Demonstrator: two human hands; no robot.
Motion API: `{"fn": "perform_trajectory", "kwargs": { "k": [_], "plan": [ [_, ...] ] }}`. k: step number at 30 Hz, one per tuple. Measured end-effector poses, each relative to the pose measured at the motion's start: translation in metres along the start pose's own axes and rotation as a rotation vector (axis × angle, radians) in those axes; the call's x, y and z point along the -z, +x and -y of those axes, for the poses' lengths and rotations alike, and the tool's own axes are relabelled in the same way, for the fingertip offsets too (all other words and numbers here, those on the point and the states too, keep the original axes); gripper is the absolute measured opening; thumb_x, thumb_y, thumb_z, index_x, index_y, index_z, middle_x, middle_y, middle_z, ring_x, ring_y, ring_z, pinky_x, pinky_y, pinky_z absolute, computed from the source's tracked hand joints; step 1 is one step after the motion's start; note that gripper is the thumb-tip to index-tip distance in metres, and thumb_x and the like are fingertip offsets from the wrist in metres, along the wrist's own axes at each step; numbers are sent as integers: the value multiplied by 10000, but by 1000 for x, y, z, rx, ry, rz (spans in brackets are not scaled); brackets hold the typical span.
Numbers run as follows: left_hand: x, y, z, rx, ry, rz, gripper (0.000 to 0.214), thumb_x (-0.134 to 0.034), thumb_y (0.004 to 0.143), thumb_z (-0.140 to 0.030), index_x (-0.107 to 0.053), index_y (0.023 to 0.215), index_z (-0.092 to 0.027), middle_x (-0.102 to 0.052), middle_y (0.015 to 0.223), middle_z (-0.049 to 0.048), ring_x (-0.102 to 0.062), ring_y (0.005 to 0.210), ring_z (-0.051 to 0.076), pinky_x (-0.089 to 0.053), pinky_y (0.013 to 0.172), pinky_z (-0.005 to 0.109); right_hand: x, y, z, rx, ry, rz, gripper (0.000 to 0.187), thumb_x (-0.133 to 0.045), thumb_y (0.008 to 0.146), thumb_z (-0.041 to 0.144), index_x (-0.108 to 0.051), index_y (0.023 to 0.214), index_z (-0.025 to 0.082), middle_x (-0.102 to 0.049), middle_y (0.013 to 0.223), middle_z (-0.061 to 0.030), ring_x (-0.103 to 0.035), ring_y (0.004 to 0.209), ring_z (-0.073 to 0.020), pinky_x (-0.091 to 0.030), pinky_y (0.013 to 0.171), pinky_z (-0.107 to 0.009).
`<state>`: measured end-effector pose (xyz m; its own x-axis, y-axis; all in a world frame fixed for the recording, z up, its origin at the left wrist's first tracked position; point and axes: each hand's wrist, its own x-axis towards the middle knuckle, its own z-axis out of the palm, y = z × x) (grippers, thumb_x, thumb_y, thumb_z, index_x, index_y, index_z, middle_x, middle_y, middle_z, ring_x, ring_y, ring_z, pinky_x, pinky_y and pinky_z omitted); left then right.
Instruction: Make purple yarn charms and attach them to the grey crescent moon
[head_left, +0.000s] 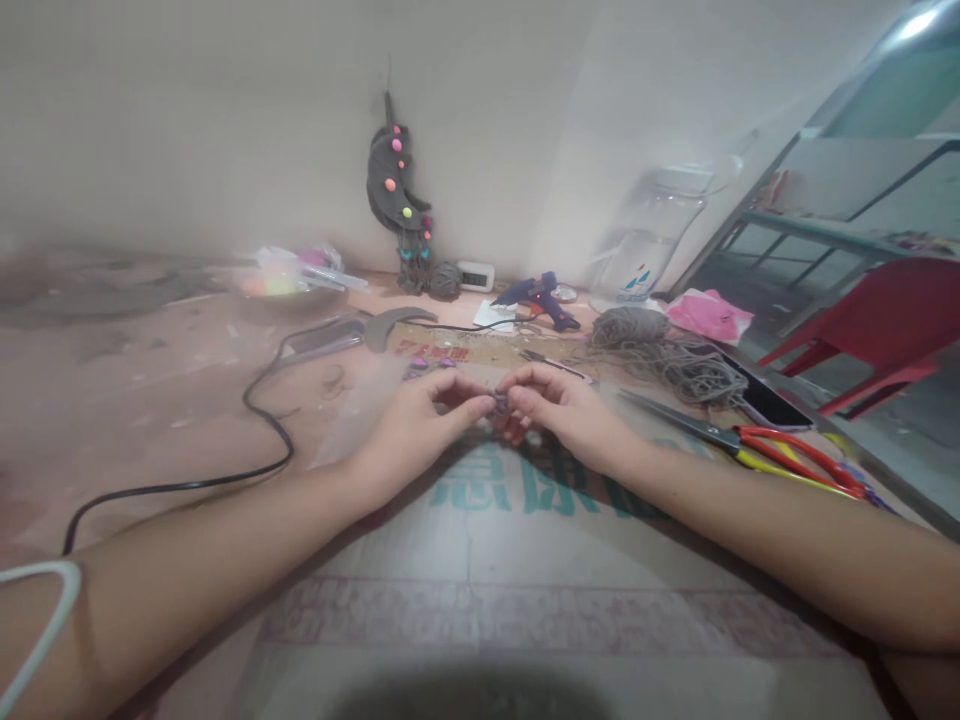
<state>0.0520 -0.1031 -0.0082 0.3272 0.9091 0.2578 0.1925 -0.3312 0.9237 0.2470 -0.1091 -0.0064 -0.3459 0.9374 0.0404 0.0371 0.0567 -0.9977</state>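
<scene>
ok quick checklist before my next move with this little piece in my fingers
1. Left hand and right hand both pinch the small dark piece: ok.
2. How the piece sits in the pinch, too blurred: cannot tell.
3. Scissors lie shut, right of the right hand, apart from it: ok.
4. Glue gun stands beyond the hands, untouched: ok.
5. Black cable lies left of the left hand, not touching it: ok.

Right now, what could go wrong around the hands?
The small dark piece, pinched between the left hand and right hand, might slip and get lost. The scissors lie close to the right forearm; a careless sweep could catch the blades. The yarn beside them might tangle.
</scene>
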Motion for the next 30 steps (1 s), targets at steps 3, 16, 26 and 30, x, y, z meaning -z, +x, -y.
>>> {"fn": "perform_trajectory", "kwargs": {
  "k": [3, 16, 26, 30],
  "plan": [
    [1, 1, 0, 17, -6, -14, 144, -687, 834, -333, -729, 865, -198, -741, 869, 29, -655, 824, 197, -487, 763, 281, 0, 0, 2, -16, -88, -3, 337, -763, 765, 479, -617, 798, 178, -674, 664, 9, -628, 560, -104, -519, 567, -241],
    [0, 2, -2, 57, 38, 17, 181, -643, 849, -351, -695, 784, -189, -702, 793, 20, -621, 772, 189, -457, 738, 280, 3, 2, 2, 9, -80, -46, 314, -756, 767, 458, -612, 775, 180, -672, 649, 14, -624, 554, -103, -512, 563, -244],
    [4, 6, 9, -12, -25, 71, 342, -515, 929, -438, -642, 765, -166, -644, 774, 10, -571, 750, 168, -431, 709, 267, 2, 3, 1, -3, -189, -57, 193, -690, 793, 343, -598, 769, 176, -664, 631, 19, -572, 523, -83, -458, 515, -212],
    [4, 5, 7, 11, -11, 70, 336, -537, 910, -446, -656, 773, -163, -649, 773, 12, -576, 760, 171, -435, 725, 275, 2, 3, 2, -5, -205, -63, 202, -689, 790, 359, -598, 770, 179, -657, 630, 19, -559, 517, -85, -445, 499, -212]
  ]
}}
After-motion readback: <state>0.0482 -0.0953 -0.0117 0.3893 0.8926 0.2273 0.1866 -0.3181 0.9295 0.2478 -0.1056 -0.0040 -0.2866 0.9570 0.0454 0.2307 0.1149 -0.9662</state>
